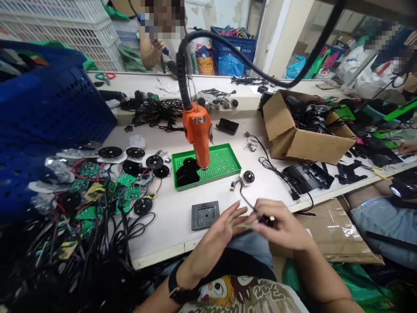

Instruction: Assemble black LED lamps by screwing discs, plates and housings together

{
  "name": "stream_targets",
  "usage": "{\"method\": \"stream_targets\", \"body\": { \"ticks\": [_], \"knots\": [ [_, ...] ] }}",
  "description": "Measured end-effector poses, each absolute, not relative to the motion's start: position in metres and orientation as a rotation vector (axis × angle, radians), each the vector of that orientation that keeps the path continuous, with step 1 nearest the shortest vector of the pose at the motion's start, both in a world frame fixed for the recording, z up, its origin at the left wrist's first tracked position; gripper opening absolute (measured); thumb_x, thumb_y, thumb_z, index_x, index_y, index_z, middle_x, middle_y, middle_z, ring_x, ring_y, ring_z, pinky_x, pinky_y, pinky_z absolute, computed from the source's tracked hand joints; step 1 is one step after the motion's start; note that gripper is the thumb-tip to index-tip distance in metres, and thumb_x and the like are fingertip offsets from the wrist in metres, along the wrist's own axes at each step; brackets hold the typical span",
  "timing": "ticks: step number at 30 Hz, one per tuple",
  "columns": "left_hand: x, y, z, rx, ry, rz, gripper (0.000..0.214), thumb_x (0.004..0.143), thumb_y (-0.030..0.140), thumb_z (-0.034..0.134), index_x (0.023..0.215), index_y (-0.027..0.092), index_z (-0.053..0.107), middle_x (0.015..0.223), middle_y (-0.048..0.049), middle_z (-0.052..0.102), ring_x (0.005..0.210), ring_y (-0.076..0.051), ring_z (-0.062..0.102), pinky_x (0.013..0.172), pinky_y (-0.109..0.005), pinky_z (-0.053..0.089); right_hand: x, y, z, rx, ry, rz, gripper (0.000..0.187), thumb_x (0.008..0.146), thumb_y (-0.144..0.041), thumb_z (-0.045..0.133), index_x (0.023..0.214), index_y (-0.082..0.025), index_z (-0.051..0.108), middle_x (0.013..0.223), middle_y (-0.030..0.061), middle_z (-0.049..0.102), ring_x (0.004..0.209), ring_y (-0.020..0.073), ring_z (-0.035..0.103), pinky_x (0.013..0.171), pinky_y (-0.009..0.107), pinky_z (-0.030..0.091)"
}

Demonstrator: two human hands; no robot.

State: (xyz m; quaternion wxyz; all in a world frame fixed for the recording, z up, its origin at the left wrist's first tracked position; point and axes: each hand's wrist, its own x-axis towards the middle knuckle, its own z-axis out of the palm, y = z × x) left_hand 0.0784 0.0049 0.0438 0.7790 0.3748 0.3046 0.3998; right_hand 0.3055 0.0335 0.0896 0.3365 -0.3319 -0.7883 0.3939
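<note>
My left hand (224,224) is over the table's front edge with its fingers stretched out and apart. Close beside it, my right hand (282,221) is closed around a small dark part (266,220), mostly hidden by the fingers. A dark cable (245,198) runs from the right hand up to a small circuit board (232,186). A round black slotted part (249,176) lies next to that board. Left of my hands, a dark grey rectangular housing (205,215) rests flat on the table. A pale strip between my hands is too blurred to name.
An orange electric screwdriver (198,134) hangs over a green tray (208,179) with screws and black pieces. Circuit boards and wires (120,187) crowd the left, near a blue crate (48,108). Right stand a cardboard box (312,145) and a black housing (308,177). Other people sit nearby.
</note>
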Motion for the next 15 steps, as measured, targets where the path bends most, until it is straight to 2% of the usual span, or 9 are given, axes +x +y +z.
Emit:
{"method": "stream_targets", "body": {
  "ticks": [2, 4, 5, 7, 8, 10, 12, 15],
  "knots": [
    [0.091, 0.009, 0.046, 0.576, 0.631, 0.896, 0.064, 0.092, 0.061, 0.073, 0.142, 0.022, 0.065, 0.14, -0.0163, 0.068, 0.131, -0.031, 0.063, 0.115, -0.048, 0.047, 0.299, 0.024, 0.09, -0.757, -2.27, 1.206, 0.032, 0.095, -0.046, 0.073, 0.111, -0.019, 0.077, 0.1, 0.0077, 0.076, 0.086, 0.0175, 0.069, 0.075, 0.029, 0.054],
    [0.095, 0.01, 0.043, 0.465, 0.708, 0.931, 0.053, 0.089, 0.048, 0.082, 0.13, 0.017, 0.07, 0.114, -0.0116, 0.075, 0.11, -0.024, 0.07, 0.105, -0.042, 0.053, 0.303, 0.022, 0.086, -0.786, -2.362, 1.392, 0.039, 0.093, -0.052, 0.074, 0.117, -0.021, 0.076, 0.106, 0.0071, 0.079, 0.087, 0.0179, 0.073, 0.078, 0.029, 0.057],
    [0.094, 0.01, 0.041, 0.451, 0.75, 0.943, 0.05, 0.087, 0.043, 0.084, 0.127, 0.016, 0.07, 0.103, -0.0086, 0.075, 0.099, -0.021, 0.071, 0.098, -0.039, 0.056, 0.307, 0.023, 0.082, -0.902, -2.333, 1.39, 0.038, 0.094, -0.052, 0.073, 0.116, -0.022, 0.076, 0.104, 0.006, 0.08, 0.086, 0.018, 0.073, 0.078, 0.03, 0.057],
    [0.09, 0.008, 0.037, 0.483, 0.802, 0.945, 0.049, 0.087, 0.039, 0.084, 0.127, 0.015, 0.069, 0.091, -0.0044, 0.072, 0.086, -0.017, 0.069, 0.087, -0.034, 0.057, 0.316, 0.028, 0.069, -1.223, -2.2, 1.135, 0.035, 0.095, -0.05, 0.072, 0.116, -0.022, 0.074, 0.106, 0.0072, 0.078, 0.096, 0.0229, 0.073, 0.087, 0.037, 0.059],
    [0.087, 0.006, 0.034, 0.519, 0.813, 0.933, 0.048, 0.088, 0.04, 0.083, 0.127, 0.015, 0.068, 0.09, -0.0039, 0.071, 0.084, -0.016, 0.068, 0.082, -0.032, 0.057, 0.318, 0.032, 0.061, -1.345, -2.143, 0.958, 0.038, 0.093, -0.046, 0.075, 0.122, -0.022, 0.072, 0.114, 0.0098, 0.076, 0.107, 0.027, 0.072, 0.095, 0.043, 0.058],
    [0.082, 0.002, 0.031, 0.625, 0.826, 0.899, 0.047, 0.091, 0.044, 0.079, 0.126, 0.015, 0.067, 0.092, -0.0045, 0.071, 0.082, -0.016, 0.067, 0.076, -0.03, 0.055, 0.316, 0.039, 0.041, -1.445, -2.107, 0.726, 0.06, 0.087, -0.036, 0.083, 0.141, -0.023, 0.062, 0.138, 0.0151, 0.067, 0.129, 0.0343, 0.062, 0.109, 0.055, 0.053],
    [0.077, -0.002, 0.031, 0.767, 0.847, 0.859, 0.046, 0.095, 0.049, 0.073, 0.126, 0.016, 0.066, 0.096, -0.0054, 0.07, 0.081, -0.015, 0.065, 0.074, -0.029, 0.053, 0.307, 0.045, 0.02, -1.413, -2.11, 0.728, 0.074, 0.083, -0.025, 0.084, 0.15, -0.025, 0.055, 0.149, 0.0158, 0.06, 0.138, 0.0366, 0.056, 0.116, 0.06, 0.048],
    [0.067, -0.007, 0.037, 1.012, 0.898, 0.778, 0.05, 0.102, 0.059, 0.058, 0.13, 0.017, 0.065, 0.101, -0.0066, 0.069, 0.078, -0.014, 0.061, 0.07, -0.029, 0.05, 0.293, 0.05, 0.0, -1.379, -2.044, 0.787, 0.06, 0.086, -0.023, 0.076, 0.145, -0.026, 0.06, 0.139, 0.0146, 0.067, 0.131, 0.035, 0.062, 0.113, 0.06, 0.05]
  ]
}}
